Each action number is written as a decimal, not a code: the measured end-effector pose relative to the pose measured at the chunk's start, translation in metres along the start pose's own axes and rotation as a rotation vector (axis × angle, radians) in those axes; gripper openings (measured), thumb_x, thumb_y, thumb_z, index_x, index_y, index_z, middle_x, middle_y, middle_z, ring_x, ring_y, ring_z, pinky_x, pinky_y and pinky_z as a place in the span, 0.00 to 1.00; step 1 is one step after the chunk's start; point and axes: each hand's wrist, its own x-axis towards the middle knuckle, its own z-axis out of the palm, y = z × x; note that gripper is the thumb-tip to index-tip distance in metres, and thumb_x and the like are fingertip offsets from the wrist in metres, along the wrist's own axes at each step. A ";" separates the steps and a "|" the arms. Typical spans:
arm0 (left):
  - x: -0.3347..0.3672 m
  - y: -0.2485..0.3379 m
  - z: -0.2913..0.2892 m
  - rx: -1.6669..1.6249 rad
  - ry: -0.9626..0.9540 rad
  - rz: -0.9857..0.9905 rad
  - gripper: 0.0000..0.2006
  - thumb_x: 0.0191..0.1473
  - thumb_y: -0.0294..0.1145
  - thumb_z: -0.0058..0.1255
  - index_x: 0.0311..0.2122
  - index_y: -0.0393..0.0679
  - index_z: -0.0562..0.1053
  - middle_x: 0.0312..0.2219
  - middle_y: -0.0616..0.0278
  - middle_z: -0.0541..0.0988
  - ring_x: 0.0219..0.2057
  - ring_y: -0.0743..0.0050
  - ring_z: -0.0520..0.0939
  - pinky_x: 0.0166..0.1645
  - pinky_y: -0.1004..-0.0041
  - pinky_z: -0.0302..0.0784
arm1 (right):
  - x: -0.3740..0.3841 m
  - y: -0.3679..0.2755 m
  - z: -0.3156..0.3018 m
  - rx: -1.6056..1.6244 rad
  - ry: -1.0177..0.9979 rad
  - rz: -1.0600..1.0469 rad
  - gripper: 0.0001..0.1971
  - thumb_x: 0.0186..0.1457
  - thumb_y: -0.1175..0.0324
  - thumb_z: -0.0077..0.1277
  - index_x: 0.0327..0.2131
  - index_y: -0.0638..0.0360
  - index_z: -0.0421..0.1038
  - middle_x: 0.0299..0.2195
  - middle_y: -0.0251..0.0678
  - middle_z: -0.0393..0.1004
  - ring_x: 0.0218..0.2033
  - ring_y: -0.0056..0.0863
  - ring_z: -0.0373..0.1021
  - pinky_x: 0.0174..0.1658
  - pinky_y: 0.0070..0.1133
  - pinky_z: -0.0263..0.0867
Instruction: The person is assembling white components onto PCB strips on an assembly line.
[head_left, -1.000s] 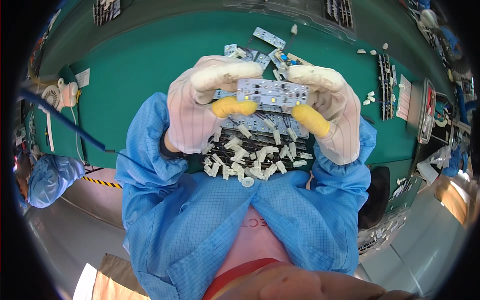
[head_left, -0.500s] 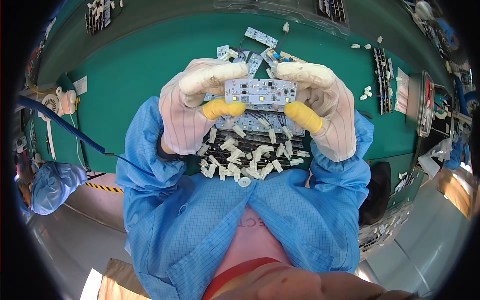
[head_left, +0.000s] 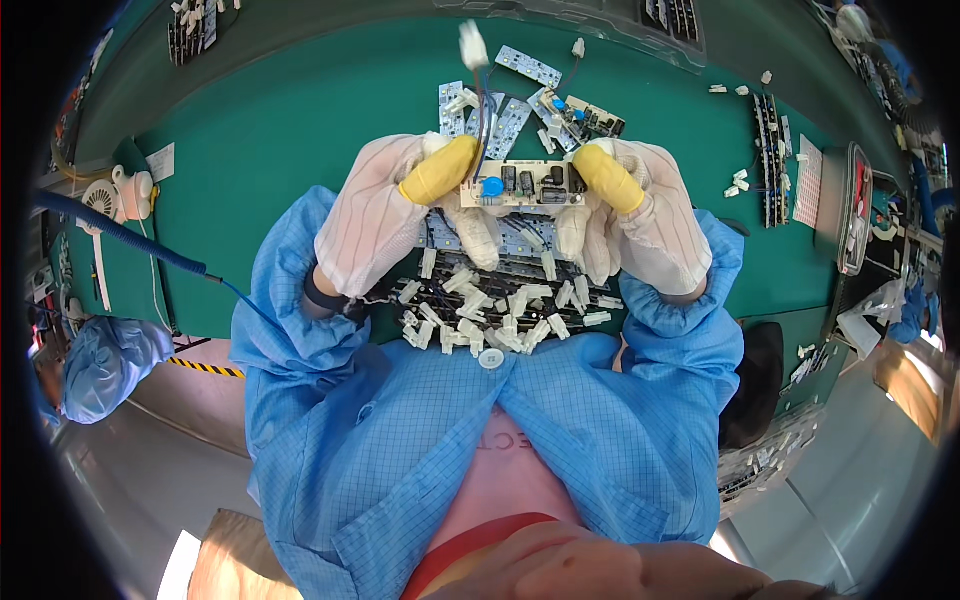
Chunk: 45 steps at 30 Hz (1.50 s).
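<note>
Between my two gloved hands I hold a circuit board (head_left: 525, 184) level, its component side with a blue disc and dark cylinders toward me. My left hand (head_left: 405, 200) closes on its left end and my right hand (head_left: 630, 200) on its right end, yellow covers on both thumbs. From the left end, wires rise to a white connector (head_left: 473, 46), blurred by motion. Below the hands lies a stack of LED boards (head_left: 515, 240), partly hidden, with many loose-hanging white connectors (head_left: 480, 315) along its near side.
Beyond my hands, several LED boards (head_left: 528, 66) and a brown component board (head_left: 595, 117) lie scattered on the green mat (head_left: 300, 110). A row of boards (head_left: 770, 160) stands at right, near a clear bin (head_left: 852, 210). At left are a small white fan (head_left: 100, 205) and a blue coiled cord (head_left: 130, 240).
The board has been turned over: its white LED face showed before, and now the component side does. Both thumbs moved up to its ends, and the wired connector has swung up beyond it.
</note>
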 end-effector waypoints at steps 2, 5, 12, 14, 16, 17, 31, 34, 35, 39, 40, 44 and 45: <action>-0.001 0.000 0.003 0.055 0.047 0.019 0.18 0.52 0.26 0.47 0.50 0.44 0.71 0.43 0.61 0.75 0.46 0.58 0.72 0.53 0.67 0.66 | -0.001 0.005 0.000 0.054 0.013 -0.039 0.24 0.58 0.47 0.47 0.32 0.64 0.67 0.21 0.33 0.73 0.15 0.14 0.66 0.16 0.10 0.59; -0.001 0.003 0.004 0.122 0.142 0.131 0.17 0.51 0.26 0.49 0.49 0.45 0.72 0.42 0.62 0.75 0.46 0.59 0.72 0.53 0.67 0.66 | 0.000 0.008 0.000 0.037 0.053 -0.050 0.24 0.58 0.47 0.47 0.33 0.64 0.66 0.21 0.35 0.74 0.15 0.15 0.67 0.17 0.09 0.59; 0.016 0.020 -0.015 -0.102 -0.086 -0.203 0.14 0.51 0.28 0.52 0.45 0.43 0.74 0.38 0.58 0.77 0.40 0.64 0.76 0.48 0.71 0.70 | 0.002 -0.001 0.004 0.018 0.089 -0.002 0.20 0.58 0.54 0.50 0.40 0.65 0.66 0.23 0.36 0.75 0.16 0.15 0.67 0.17 0.09 0.59; 0.026 0.033 -0.018 -0.503 -0.047 -0.189 0.14 0.51 0.26 0.53 0.45 0.41 0.75 0.36 0.58 0.80 0.34 0.70 0.79 0.41 0.76 0.73 | 0.004 -0.010 0.012 -0.014 0.119 -0.009 0.17 0.57 0.62 0.52 0.44 0.64 0.66 0.28 0.37 0.75 0.23 0.15 0.70 0.23 0.10 0.63; 0.027 0.021 -0.013 -0.449 0.091 -0.137 0.14 0.50 0.24 0.53 0.45 0.40 0.75 0.35 0.58 0.80 0.33 0.73 0.79 0.39 0.78 0.73 | 0.010 -0.002 0.010 -0.167 0.122 -0.139 0.16 0.57 0.65 0.51 0.45 0.63 0.66 0.31 0.35 0.75 0.27 0.16 0.70 0.27 0.12 0.65; 0.028 0.012 -0.015 -0.396 0.230 -0.091 0.15 0.50 0.22 0.53 0.45 0.39 0.75 0.35 0.59 0.81 0.32 0.76 0.80 0.38 0.80 0.74 | 0.014 0.002 0.006 -0.319 0.120 -0.265 0.15 0.56 0.68 0.51 0.47 0.61 0.66 0.33 0.34 0.75 0.32 0.17 0.71 0.31 0.13 0.66; 0.002 -0.092 -0.074 0.258 0.515 -0.256 0.24 0.51 0.22 0.52 0.55 0.45 0.66 0.47 0.64 0.77 0.49 0.69 0.76 0.53 0.73 0.68 | 0.122 0.009 -0.032 -1.302 0.358 -0.428 0.20 0.44 0.64 0.60 0.43 0.57 0.70 0.34 0.40 0.76 0.35 0.39 0.73 0.40 0.28 0.69; -0.003 -0.053 -0.064 0.136 0.558 -0.173 0.23 0.52 0.24 0.51 0.56 0.40 0.65 0.46 0.60 0.78 0.49 0.71 0.76 0.54 0.72 0.67 | 0.082 -0.025 -0.026 -1.128 0.437 -0.797 0.23 0.40 0.71 0.62 0.44 0.53 0.71 0.33 0.35 0.76 0.32 0.35 0.73 0.37 0.26 0.69; 0.004 -0.030 -0.058 -0.129 0.509 -0.157 0.24 0.53 0.27 0.52 0.55 0.38 0.65 0.45 0.57 0.78 0.48 0.70 0.76 0.55 0.72 0.66 | 0.062 -0.041 -0.013 -1.065 0.436 -0.744 0.23 0.42 0.72 0.59 0.45 0.56 0.69 0.36 0.39 0.75 0.35 0.34 0.72 0.37 0.27 0.67; 0.026 0.022 -0.033 -0.566 0.192 -0.022 0.33 0.49 0.42 0.58 0.56 0.34 0.63 0.41 0.53 0.79 0.46 0.67 0.77 0.56 0.69 0.64 | 0.033 -0.029 0.008 -0.944 0.318 -0.752 0.32 0.37 0.73 0.65 0.51 0.58 0.67 0.36 0.34 0.77 0.36 0.25 0.74 0.38 0.20 0.70; 0.030 0.025 -0.021 -0.631 0.134 0.025 0.36 0.46 0.46 0.61 0.57 0.37 0.63 0.40 0.54 0.79 0.46 0.66 0.77 0.56 0.69 0.65 | 0.028 -0.023 0.012 -1.041 0.298 -0.768 0.36 0.36 0.72 0.66 0.53 0.60 0.64 0.35 0.36 0.77 0.36 0.28 0.74 0.37 0.21 0.71; 0.031 0.043 0.001 -0.266 0.221 0.091 0.30 0.41 0.37 0.65 0.52 0.44 0.69 0.32 0.59 0.80 0.36 0.72 0.81 0.42 0.74 0.75 | 0.023 -0.014 0.010 -1.107 0.141 -0.964 0.38 0.35 0.68 0.67 0.52 0.68 0.62 0.44 0.44 0.72 0.40 0.32 0.72 0.40 0.24 0.69; 0.031 0.046 0.002 -0.263 0.222 0.087 0.30 0.41 0.37 0.65 0.52 0.44 0.69 0.32 0.59 0.80 0.36 0.72 0.81 0.42 0.74 0.75 | 0.027 -0.020 0.017 -0.968 0.151 -0.897 0.40 0.33 0.63 0.68 0.52 0.63 0.64 0.41 0.40 0.73 0.38 0.34 0.72 0.38 0.26 0.68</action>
